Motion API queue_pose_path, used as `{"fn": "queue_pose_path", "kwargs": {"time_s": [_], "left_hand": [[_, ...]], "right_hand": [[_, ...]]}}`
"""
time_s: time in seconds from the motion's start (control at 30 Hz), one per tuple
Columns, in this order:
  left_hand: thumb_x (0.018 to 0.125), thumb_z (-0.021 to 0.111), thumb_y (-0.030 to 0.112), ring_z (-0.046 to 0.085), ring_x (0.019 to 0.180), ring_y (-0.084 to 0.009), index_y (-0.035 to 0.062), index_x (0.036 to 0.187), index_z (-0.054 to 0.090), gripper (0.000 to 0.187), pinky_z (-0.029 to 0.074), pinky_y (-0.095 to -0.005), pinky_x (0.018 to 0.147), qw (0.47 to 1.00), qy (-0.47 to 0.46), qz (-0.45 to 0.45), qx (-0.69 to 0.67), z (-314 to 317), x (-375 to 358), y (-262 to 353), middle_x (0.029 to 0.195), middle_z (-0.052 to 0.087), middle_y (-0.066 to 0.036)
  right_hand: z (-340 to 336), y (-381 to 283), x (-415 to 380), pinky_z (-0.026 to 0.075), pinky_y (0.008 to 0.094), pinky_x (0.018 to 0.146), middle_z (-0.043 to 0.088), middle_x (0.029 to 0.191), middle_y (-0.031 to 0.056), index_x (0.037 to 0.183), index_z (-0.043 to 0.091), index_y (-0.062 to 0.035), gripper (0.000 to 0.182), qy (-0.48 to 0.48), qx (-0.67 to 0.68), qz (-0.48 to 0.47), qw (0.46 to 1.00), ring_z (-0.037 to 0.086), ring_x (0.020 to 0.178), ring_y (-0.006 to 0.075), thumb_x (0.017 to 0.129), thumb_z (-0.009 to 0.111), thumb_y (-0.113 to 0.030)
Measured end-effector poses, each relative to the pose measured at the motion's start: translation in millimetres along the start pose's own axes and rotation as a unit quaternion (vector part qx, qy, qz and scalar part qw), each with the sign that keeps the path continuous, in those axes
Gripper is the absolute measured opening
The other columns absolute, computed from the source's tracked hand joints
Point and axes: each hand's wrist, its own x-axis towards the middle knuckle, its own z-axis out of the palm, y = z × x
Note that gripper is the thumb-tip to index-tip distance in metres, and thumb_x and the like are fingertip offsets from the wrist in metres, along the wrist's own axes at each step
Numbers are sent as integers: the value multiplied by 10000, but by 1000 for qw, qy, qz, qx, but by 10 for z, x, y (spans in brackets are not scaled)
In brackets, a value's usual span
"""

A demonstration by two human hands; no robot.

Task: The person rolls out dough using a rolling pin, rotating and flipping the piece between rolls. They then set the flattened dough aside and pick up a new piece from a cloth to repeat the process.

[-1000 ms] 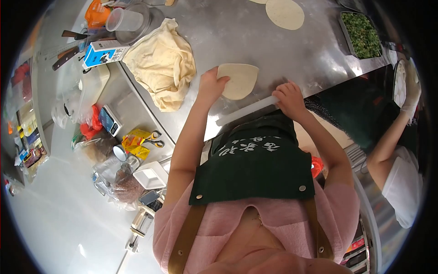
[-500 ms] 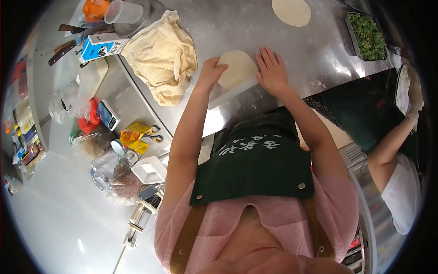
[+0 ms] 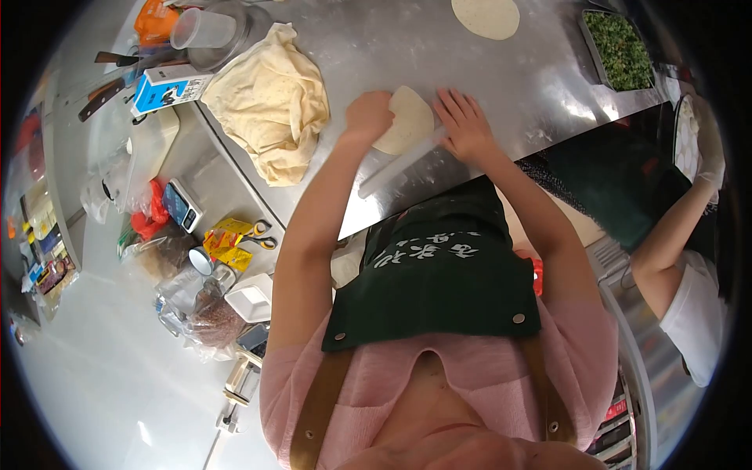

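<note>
A thin pale dough round [image 3: 411, 121] lies on the steel worktop between my hands. My left hand [image 3: 370, 116] is closed on its left edge, knuckles up. At its right side, my right hand [image 3: 465, 121] is open and flat, fingers stretched forward. A pale rolling pin [image 3: 395, 171] slants along the near edge of the dough, its far end running under my right palm. Left of my left hand is a crumpled cream cloth [image 3: 270, 110] in a heap. Another flat dough round [image 3: 487, 16] lies farther back.
A tray of chopped greens [image 3: 619, 51] stands at the back right. Beyond the cloth are a blue-and-white milk carton [image 3: 168, 90], a clear plastic tub [image 3: 204, 30] and knives [image 3: 102, 100]. Scissors [image 3: 262, 235] and a scale [image 3: 182, 205] lie left. A co-worker's gloved hand [image 3: 711, 157] is right.
My left hand has turned over into a closed grip at the dough's edge. The rolling pin has come nearer to me and shows more clearly. The whole view has shifted slightly.
</note>
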Motion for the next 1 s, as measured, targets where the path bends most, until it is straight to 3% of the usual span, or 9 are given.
{"fn": "queue_pose_path", "kwargs": {"time_s": [0.03,0.13,0.23,0.33,0.43,0.63,0.73,0.83,1.0], "left_hand": [[716,739,195,635,972,-311,79,1023,689,332,517,-411,797,999,27,-11,31,-5,-121,91,1022,671,-142],[745,698,135,639,926,-329,66,1020,683,284,514,-421,786,998,52,24,32,-118,-461,306,970,679,-152],[770,686,155,649,836,-338,19,957,656,233,499,-410,739,974,56,26,-218,-424,-676,317,843,674,-168],[764,677,104,647,857,-356,43,1028,677,272,506,-408,761,969,61,-29,-238,-258,-519,7,909,688,-176],[756,691,114,651,876,-352,22,1016,677,276,502,-397,744,996,35,-40,-70,-58,-391,-149,938,683,-199],[776,675,83,650,831,-220,-26,1099,653,341,492,-326,732,952,16,-71,-296,-4,-384,-325,880,686,-159],[801,653,53,615,811,-166,-51,1130,637,345,484,-290,729,891,58,-68,-444,128,-367,-378,901,679,-113],[810,647,34,621,828,-161,-69,1123,631,330,489,-285,742,834,51,-68,-545,168,-322,-391,949,680,-112],[784,682,72,642,820,-178,-58,1126,634,368,500,-295,740,867,29,-82,-490,106,-82,-391,930,689,-132]], "right_hand": [[-26,3,-168,274,487,1120,477,1365,131,1207,567,-76,469,36,30,-15,999,425,1287,305,786,688,-242],[-155,98,-497,309,467,1105,563,1144,78,1054,606,-102,410,-51,36,-21,998,513,1148,266,672,751,-134],[-402,86,-658,337,448,1084,552,991,38,995,602,-124,394,-46,41,13,998,531,1049,233,632,752,-101],[-491,127,-586,342,442,1076,566,1008,38,1004,605,-125,396,-38,52,12,998,532,1044,234,636,752,-112],[-398,107,-252,341,439,1074,573,1015,38,1016,610,-120,390,-23,51,-16,998,534,1040,244,654,754,-123],[-144,83,405,293,450,1108,547,1198,88,1128,606,-97,408,-96,48,-13,994,465,1192,285,767,706,-256],[143,-13,544,244,456,1137,455,1378,125,1261,550,-79,490,17,-47,72,996,372,1326,278,838,619,-317],[184,-72,270,224,463,1146,350,1486,142,1362,471,-72,548,-18,-88,84,992,310,1386,284,879,549,-318],[194,-35,875,242,493,1131,315,1506,152,1388,426,-54,563,-17,-72,83,994,308,1383,307,890,541,-292]]}}
